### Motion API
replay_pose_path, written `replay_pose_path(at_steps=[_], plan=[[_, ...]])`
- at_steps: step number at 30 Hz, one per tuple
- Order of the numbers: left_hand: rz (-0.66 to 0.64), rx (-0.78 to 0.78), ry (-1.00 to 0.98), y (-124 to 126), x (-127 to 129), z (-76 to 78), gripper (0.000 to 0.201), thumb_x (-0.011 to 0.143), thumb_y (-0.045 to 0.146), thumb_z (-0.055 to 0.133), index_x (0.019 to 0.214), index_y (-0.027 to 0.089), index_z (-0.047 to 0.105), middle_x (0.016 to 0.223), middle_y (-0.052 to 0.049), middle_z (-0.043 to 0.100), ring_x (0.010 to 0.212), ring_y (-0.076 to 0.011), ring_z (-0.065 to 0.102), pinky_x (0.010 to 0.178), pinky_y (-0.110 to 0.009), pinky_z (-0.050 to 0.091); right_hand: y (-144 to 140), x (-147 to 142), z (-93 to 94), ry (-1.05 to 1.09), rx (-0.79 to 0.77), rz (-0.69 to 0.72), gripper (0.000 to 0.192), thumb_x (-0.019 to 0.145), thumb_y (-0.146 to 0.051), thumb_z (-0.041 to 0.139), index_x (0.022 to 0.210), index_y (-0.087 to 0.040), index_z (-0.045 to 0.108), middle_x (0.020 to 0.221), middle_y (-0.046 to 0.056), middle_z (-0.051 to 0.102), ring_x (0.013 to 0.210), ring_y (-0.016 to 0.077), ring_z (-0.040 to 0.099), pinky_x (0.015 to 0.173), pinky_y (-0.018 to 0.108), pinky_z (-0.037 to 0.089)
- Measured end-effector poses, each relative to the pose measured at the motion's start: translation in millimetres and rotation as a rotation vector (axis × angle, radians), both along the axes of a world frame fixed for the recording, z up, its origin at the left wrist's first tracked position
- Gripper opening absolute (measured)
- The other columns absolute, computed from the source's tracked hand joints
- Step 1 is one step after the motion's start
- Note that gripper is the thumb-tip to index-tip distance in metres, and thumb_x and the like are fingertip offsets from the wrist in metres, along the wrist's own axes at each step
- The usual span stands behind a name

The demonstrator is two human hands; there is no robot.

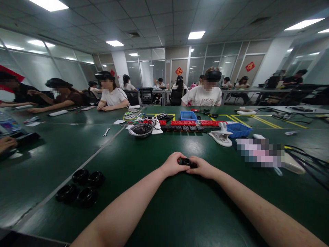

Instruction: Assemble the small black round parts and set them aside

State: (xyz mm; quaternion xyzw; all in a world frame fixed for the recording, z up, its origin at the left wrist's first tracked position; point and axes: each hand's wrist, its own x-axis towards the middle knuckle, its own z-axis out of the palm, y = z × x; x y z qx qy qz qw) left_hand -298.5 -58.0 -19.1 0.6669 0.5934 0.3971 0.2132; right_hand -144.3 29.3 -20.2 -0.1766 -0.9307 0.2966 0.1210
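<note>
My left hand (173, 165) and my right hand (203, 168) meet over the green table, fingers closed around a small black part (186, 161) with a round, ring-like top. Its lower portion is hidden by my fingers and thumbs, so its exact kind does not show. To the left of my forearm, several glossy black rings (87, 196) sit in a close group on the tabletop, apart from both hands.
Across the table stand a metal bowl (140, 130), white clamp stands (221, 134), red strips (183, 122) and blue bins (239, 130). A wrench (106, 132) lies at left. Cables (308, 157) and a blurred pouch (259, 152) are at right. Co-workers sit opposite and left.
</note>
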Motion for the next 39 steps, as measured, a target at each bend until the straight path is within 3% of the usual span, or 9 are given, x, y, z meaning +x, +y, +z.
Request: replay_pose_path(at_steps=[7,16,24,30,35,39], plan=[[0.012,-0.019,0.026,-0.5,3.0,-0.3,0.042,0.055,0.04,0.063,0.089,0.016,0.054,0.082,-0.003,0.049,0.067,-0.0114,0.045,0.059,-0.023,0.038,2.4,-1.2,-1.0,0.052,-0.283,0.021,0.029,0.064,-0.025,0.057,0.09,-0.013,0.054,0.078,0.002,0.054,0.071,0.0137,0.048,0.063,0.024,0.038],[-0.01,0.013,0.128,-4.9,3.8,7.1,0.039,0.059,0.04,0.06,0.092,0.02,0.056,0.079,-0.001,0.049,0.065,-0.0107,0.044,0.057,-0.021,0.036,1.1,-0.9,0.3,0.042,-0.228,-0.017,0.028,0.063,-0.028,0.057,0.086,-0.012,0.055,0.074,0.002,0.052,0.068,0.0139,0.047,0.061,0.025,0.036],[0.066,-0.006,0.06,-2.3,8.2,3.5,0.035,0.057,0.037,0.062,0.085,0.017,0.057,0.079,-0.002,0.051,0.065,-0.0114,0.046,0.056,-0.022,0.036,-2.2,-2.7,-0.9,0.048,-0.296,-0.06,0.023,0.061,-0.024,0.057,0.081,-0.012,0.054,0.068,0.0,0.052,0.063,0.0116,0.046,0.056,0.022,0.035],[0.234,0.002,0.075,-0.7,17.6,-2.4,0.032,0.056,0.036,0.063,0.081,0.017,0.055,0.08,-0.002,0.051,0.071,-0.0138,0.049,0.062,-0.024,0.038,-4.6,-9.2,-9.8,0.044,-0.069,-0.272,0.026,0.054,-0.031,0.062,0.065,-0.015,0.045,0.06,-0.004,0.045,0.057,0.0097,0.042,0.048,0.019,0.029],[0.388,0.003,0.113,-1.2,25.3,-1.8,0.032,0.057,0.038,0.062,0.08,0.017,0.055,0.078,-0.002,0.051,0.072,-0.0143,0.049,0.064,-0.025,0.038,-16.3,-17.9,-14.5,-0.012,0.147,-0.462,0.02,0.06,-0.031,0.056,0.066,-0.017,0.044,0.062,-0.002,0.047,0.055,0.0098,0.041,0.047,0.02,0.024],[0.342,0.033,0.094,-0.4,20.1,-1.5,0.032,0.056,0.036,0.063,0.08,0.017,0.055,0.079,-0.002,0.051,0.071,-0.013,0.048,0.063,-0.024,0.038,-21.7,-19.1,-14.4,-0.027,0.209,-0.521,0.022,0.062,-0.03,0.056,0.076,-0.015,0.048,0.072,0.003,0.051,0.06,0.0121,0.045,0.051,0.022,0.027]])
